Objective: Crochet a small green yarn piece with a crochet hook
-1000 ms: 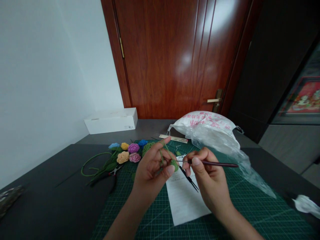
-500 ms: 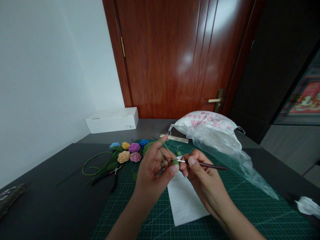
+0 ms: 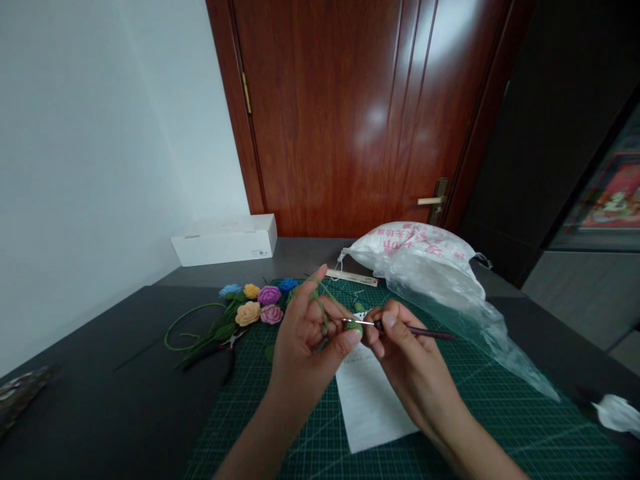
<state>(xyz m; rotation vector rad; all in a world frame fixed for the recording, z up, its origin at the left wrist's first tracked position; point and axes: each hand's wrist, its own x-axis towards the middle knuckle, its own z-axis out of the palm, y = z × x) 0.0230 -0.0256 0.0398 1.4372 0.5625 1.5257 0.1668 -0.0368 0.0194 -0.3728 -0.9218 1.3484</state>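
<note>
Between thumb and fingers, my left hand (image 3: 311, 333) pinches a small green crochet piece (image 3: 354, 327). Green yarn (image 3: 325, 300) runs from it over the raised left index finger and down around the other fingers. My right hand (image 3: 403, 340) grips a crochet hook (image 3: 425, 331) with a dark handle, held much like a pen. The hook's thin metal shaft points left and lies at the top edge of the green piece. Whether a loop sits on the hook tip is too small to tell. Both hands are over a printed white sheet (image 3: 373, 407).
A green cutting mat (image 3: 280, 427) covers the table's middle. Crocheted flowers (image 3: 249, 313) and black-handled pliers (image 3: 230, 343) lie to the left. A white box (image 3: 225, 240) stands behind them. At the back right rests a white plastic bag (image 3: 420, 250), near a ruler (image 3: 353, 277).
My left index finger has tipped slightly left and up. The green piece and the hook's metal shaft have shifted a little to the right.
</note>
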